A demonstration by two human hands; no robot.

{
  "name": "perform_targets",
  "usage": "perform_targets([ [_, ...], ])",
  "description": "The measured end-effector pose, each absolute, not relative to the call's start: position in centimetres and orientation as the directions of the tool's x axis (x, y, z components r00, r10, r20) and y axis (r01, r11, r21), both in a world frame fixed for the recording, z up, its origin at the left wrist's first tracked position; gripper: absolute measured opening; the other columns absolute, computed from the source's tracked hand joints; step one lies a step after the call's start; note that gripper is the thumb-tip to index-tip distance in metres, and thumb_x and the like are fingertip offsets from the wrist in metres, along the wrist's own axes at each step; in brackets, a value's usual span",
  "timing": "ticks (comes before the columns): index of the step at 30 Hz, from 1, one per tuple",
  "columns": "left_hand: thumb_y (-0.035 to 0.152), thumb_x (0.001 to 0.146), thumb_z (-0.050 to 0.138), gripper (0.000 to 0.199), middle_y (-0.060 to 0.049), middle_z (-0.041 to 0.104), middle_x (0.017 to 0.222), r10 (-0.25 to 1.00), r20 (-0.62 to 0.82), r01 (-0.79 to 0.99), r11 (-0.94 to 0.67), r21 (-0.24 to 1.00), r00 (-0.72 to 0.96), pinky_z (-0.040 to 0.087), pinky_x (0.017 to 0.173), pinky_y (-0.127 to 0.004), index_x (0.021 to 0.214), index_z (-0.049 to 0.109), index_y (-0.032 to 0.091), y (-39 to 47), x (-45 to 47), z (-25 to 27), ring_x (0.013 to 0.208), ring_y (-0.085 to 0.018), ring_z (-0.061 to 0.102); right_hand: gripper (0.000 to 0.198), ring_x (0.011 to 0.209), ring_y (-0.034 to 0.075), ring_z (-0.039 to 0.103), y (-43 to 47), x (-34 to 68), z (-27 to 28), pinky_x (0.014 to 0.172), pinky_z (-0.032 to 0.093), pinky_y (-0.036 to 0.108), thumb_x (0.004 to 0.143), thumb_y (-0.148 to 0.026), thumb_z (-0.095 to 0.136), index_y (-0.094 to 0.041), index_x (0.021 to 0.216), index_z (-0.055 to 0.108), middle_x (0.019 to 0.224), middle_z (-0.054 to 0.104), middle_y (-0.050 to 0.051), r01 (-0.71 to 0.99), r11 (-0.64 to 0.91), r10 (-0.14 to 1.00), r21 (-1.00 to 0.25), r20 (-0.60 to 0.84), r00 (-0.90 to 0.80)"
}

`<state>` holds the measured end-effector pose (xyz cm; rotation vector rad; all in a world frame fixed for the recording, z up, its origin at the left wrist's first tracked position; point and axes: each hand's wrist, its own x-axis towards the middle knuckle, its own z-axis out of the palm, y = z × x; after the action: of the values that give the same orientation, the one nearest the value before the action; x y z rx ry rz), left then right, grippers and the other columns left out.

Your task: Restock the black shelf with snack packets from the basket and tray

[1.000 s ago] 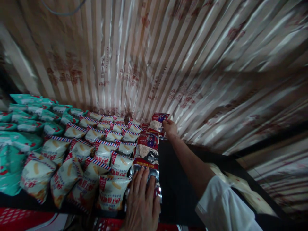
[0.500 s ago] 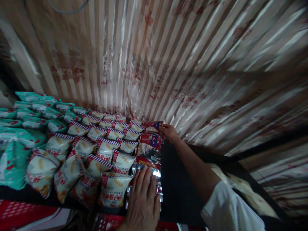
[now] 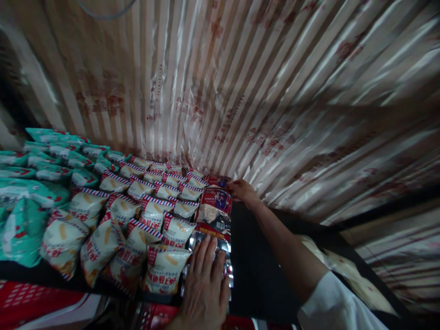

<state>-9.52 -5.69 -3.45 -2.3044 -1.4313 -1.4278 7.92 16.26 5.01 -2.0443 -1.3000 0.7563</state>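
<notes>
My left hand (image 3: 205,282) lies flat with fingers stretched out on the silver lower end of a snack bag, at the front edge of a dark shelf (image 3: 256,261). Further back in the same column are dark red snack bags with a purple picture (image 3: 218,200). Around the right edge of the rearmost dark red bag (image 3: 216,180), my right hand (image 3: 243,192) has its fingers curled in a pinch; the fingertips are partly hidden. White snack bags with red and blue striped tops (image 3: 168,270) stand in rows directly left of my left hand.
Teal bags (image 3: 25,233) fill the shelf's far left. Striped, shiny sheeting (image 3: 192,82) hangs behind the shelf. Pale flat packages (image 3: 360,279) lie at the right, beyond my right forearm. Red baskets (image 3: 34,298) sit below the front edge.
The view has shifted slightly. The rearmost dark red bag sits a little flatter and further left, with my right hand still at its edge. My left hand stays in place.
</notes>
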Motion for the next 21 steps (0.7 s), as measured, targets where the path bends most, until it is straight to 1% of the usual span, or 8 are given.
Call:
perform_targets([
  [3, 0.03, 0.089, 0.044, 0.038, -0.01, 0.046, 0.138, 0.666, 0.734, 0.733, -0.565, 0.379, 0.134, 0.041, 0.099, -0.043, 0.123, 0.053, 0.016, -5.7, -9.6, -3.5, 0.132, -0.026, 0.036, 0.031, 0.051, 0.009, 0.057, 15.9, 8.1, 5.2, 0.042, 0.042, 0.016, 0.084, -0.045, 0.055, -0.015, 0.086, 0.063, 0.067, 0.066, 0.003, 0.662, -0.306, 0.945, -0.684, -0.133, 0.299],
  [6, 0.03, 0.089, 0.044, 0.039, -0.011, 0.046, 0.139, 0.67, 0.729, 0.728, -0.57, 0.382, 0.141, 0.04, 0.099, -0.043, 0.124, 0.052, 0.015, -5.7, -9.6, -3.7, 0.132, -0.027, 0.035, 0.035, 0.042, 0.007, 0.049, 15.4, 7.9, 5.5, 0.038, 0.034, 0.016, 0.084, -0.048, 0.054, -0.015, 0.078, 0.064, 0.051, 0.057, -0.002, 0.731, -0.26, 0.965, -0.631, -0.147, 0.216],
  [9, 0.03, 0.088, 0.045, 0.04, -0.011, 0.046, 0.138, 0.67, 0.728, 0.729, -0.569, 0.38, 0.144, 0.04, 0.1, -0.044, 0.125, 0.052, 0.016, -5.7, -9.5, -3.8, 0.133, -0.027, 0.034, 0.034, 0.04, 0.006, 0.045, 15.1, 7.5, 5.9, 0.039, 0.031, 0.017, 0.078, -0.049, 0.061, -0.016, 0.073, 0.063, 0.046, 0.052, -0.004, 0.756, -0.219, 0.974, -0.616, -0.184, 0.132],
  [12, 0.03, 0.088, 0.045, 0.04, -0.011, 0.047, 0.138, 0.669, 0.731, 0.736, -0.563, 0.376, 0.138, 0.04, 0.1, -0.043, 0.124, 0.052, 0.016, -5.7, -9.5, -3.8, 0.132, -0.027, 0.035, 0.031, 0.041, 0.005, 0.042, 15.1, 7.3, 6.3, 0.04, 0.03, 0.017, 0.071, -0.045, 0.069, -0.015, 0.069, 0.062, 0.045, 0.05, -0.006, 0.764, -0.189, 0.976, -0.617, -0.206, 0.075],
  [15, 0.031, 0.087, 0.046, 0.041, -0.01, 0.046, 0.138, 0.666, 0.731, 0.741, -0.563, 0.365, 0.147, 0.04, 0.1, -0.042, 0.125, 0.052, 0.016, -5.7, -9.6, -3.6, 0.132, -0.026, 0.035, 0.028, 0.042, 0.006, 0.042, 15.2, 7.3, 6.3, 0.041, 0.03, 0.018, 0.07, -0.041, 0.071, -0.015, 0.071, 0.063, 0.046, 0.051, -0.006, 0.767, -0.191, 0.978, -0.613, -0.185, 0.096],
  [21, 0.03, 0.087, 0.045, 0.04, -0.01, 0.046, 0.139, 0.661, 0.736, 0.745, -0.565, 0.355, 0.15, 0.039, 0.101, -0.041, 0.124, 0.053, 0.016, -5.6, -9.7, -3.4, 0.133, -0.026, 0.034, 0.03, 0.046, 0.008, 0.048, 15.4, 7.4, 5.3, 0.044, 0.032, 0.018, 0.071, -0.045, 0.068, -0.016, 0.071, 0.066, 0.048, 0.055, -0.003, 0.812, -0.199, 0.98, -0.549, -0.124, 0.157],
])
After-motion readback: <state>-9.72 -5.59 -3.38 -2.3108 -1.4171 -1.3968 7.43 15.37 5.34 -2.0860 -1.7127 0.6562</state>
